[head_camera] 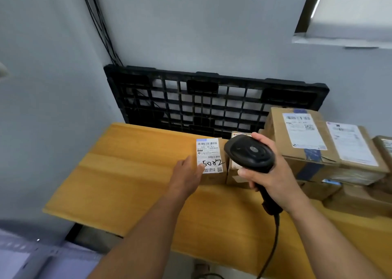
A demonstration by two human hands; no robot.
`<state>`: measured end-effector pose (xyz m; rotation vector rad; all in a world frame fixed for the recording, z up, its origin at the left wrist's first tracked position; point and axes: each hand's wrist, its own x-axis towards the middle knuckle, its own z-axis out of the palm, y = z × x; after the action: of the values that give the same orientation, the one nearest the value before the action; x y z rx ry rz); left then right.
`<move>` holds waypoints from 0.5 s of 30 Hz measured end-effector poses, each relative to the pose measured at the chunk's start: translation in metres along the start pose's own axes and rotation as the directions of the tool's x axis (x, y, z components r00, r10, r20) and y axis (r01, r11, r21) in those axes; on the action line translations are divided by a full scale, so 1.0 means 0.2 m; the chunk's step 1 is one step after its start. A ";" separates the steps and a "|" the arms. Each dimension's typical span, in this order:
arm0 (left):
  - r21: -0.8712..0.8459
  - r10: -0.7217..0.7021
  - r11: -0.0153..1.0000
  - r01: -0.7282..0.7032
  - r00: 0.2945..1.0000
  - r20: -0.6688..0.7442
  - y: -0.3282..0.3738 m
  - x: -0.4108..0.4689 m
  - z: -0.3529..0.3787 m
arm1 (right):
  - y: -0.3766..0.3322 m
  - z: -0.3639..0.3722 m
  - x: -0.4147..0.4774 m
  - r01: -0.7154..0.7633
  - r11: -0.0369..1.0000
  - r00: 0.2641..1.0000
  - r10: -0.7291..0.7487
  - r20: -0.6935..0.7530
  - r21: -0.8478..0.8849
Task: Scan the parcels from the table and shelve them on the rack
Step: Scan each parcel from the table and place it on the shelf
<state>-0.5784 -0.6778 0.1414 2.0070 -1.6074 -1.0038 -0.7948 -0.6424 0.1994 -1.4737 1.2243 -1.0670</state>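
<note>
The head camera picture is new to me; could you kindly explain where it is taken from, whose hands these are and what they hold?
There is no machine here. One camera, worn on a person's head, looks forward and down at their two bare hands. The left hand reaches with straight fingers to a small parcel and touches its white label, which bears a handwritten number. The right hand grips a black barcode scanner, and its cable hangs down towards the person. The parcel stands on a yellow wooden table. More cardboard boxes are stacked on the right. A black plastic pallet stands against the grey wall behind.
</note>
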 end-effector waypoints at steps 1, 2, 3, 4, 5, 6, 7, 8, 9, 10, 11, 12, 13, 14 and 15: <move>-0.029 -0.025 0.999 0.025 1.000 0.014 -0.01 0.04 0.02 | 0.02 0.00 0.02 -0.015 1.000 1.000 0.015 -0.005 -0.001; -0.065 -0.049 0.997 0.051 0.998 0.028 -0.02 0.08 0.04 | 0.04 -0.01 0.04 -0.033 0.999 0.999 0.033 -0.011 -0.004; -0.097 -0.066 0.993 0.070 0.997 0.042 -0.03 0.11 0.05 | 0.07 -0.01 0.06 -0.056 0.998 0.998 0.056 -0.016 -0.003; -0.128 -0.076 0.988 0.083 0.996 0.055 -0.04 0.14 0.07 | 0.09 -0.01 0.07 -0.081 0.997 0.997 0.081 -0.021 0.005; -0.156 -0.084 0.983 0.093 0.994 0.067 -0.05 0.17 0.08 | 0.11 -0.01 0.09 -0.105 0.994 0.994 0.105 -0.024 0.014; -0.188 -0.084 0.977 0.096 0.994 0.074 -0.05 0.18 0.09 | 0.14 -0.01 0.10 -0.129 0.991 0.991 0.129 -0.026 0.022; -0.222 -0.076 0.971 0.093 0.994 0.084 -0.05 0.20 0.10 | 0.16 -0.01 0.12 -0.153 0.988 0.988 0.154 -0.028 0.030; -0.259 -0.061 0.962 0.084 0.994 0.096 -0.04 0.21 0.10 | 0.19 -0.02 0.13 -0.177 0.983 0.983 0.178 -0.033 0.041; -0.298 -0.042 0.952 0.072 0.993 0.106 -0.03 0.21 0.10 | 0.21 -0.02 0.14 -0.199 0.978 0.979 0.202 -0.039 0.057; -0.336 -0.024 0.940 0.061 0.993 0.115 -0.01 0.21 0.10 | 0.23 -0.02 0.15 -0.220 0.973 0.974 0.223 -0.043 0.074; -0.377 -0.001 0.925 0.047 0.993 0.121 0.00 0.21 0.09 | 0.25 -0.01 0.16 -0.240 0.967 0.969 0.245 -0.045 0.089; -0.413 0.013 0.910 0.040 0.992 0.124 0.01 0.21 0.09 | 0.27 -0.01 0.17 -0.261 0.960 0.963 0.266 -0.044 0.100; -0.446 0.021 0.894 0.037 0.992 0.124 0.01 0.21 0.09 | 0.29 -0.01 0.17 -0.284 0.952 0.956 0.290 -0.040 0.112; -0.471 0.024 0.881 0.038 0.992 0.125 0.02 0.21 0.09 | 0.31 0.00 0.17 -0.306 0.943 0.949 0.313 -0.035 0.129; -0.490 0.017 0.870 0.053 0.990 0.137 0.01 0.22 0.09 | 0.32 0.00 0.17 -0.326 0.933 0.942 0.334 -0.032 0.152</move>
<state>-0.5896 -0.7187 0.1175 1.6307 -1.2259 -1.4195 -0.8027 -0.6826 0.1384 -1.0859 1.3493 -0.9507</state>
